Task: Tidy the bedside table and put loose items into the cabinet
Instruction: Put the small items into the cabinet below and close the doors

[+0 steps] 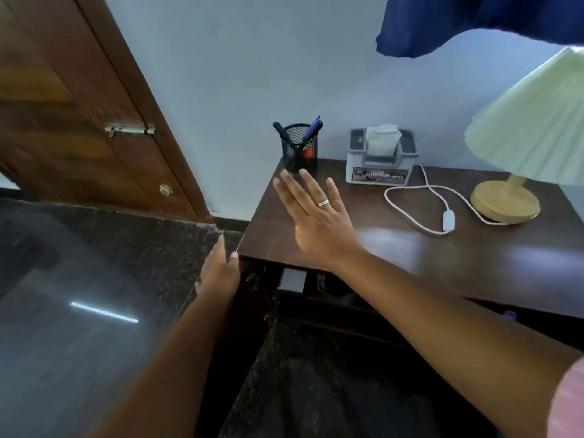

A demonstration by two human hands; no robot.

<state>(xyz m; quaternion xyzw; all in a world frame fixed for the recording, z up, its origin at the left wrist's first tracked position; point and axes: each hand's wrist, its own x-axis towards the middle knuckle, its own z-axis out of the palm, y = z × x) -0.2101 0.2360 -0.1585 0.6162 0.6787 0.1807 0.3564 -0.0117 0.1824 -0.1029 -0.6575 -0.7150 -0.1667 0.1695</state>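
The dark brown wooden bedside table [458,273] stands against a pale blue wall, just to the right of a brown wooden door [79,121] with a metal bolt latch [129,129]. At its back left corner sits a black mesh pen holder [298,150] holding a dark pen [283,134] and a blue pen [313,128] (something orange shows through the mesh, too blurred to name). Beside it, to the right, is a grey plastic tissue box [380,167] with a white tissue [380,137] sticking up. Further right stands a lamp with a pale green pleated shade [531,128] on a round wooden base [505,203]; its white cord [410,191] loops across the top, with an inline switch [448,221] lying flat.

The right hand [319,222] hovers over the left part of the table top, grasping nothing, fingers straight and spread, their tips just in front of the pen holder; a silver ring [323,202] is on one finger. The left hand [219,270] lies against the table's left side at the front corner, fingers extended, thumb at the edge, holding nothing.

Below the top, the cabinet opening [316,286] is dark; its contents cannot be made out. A dark blue cloth [474,20] hangs at upper right above the lamp.
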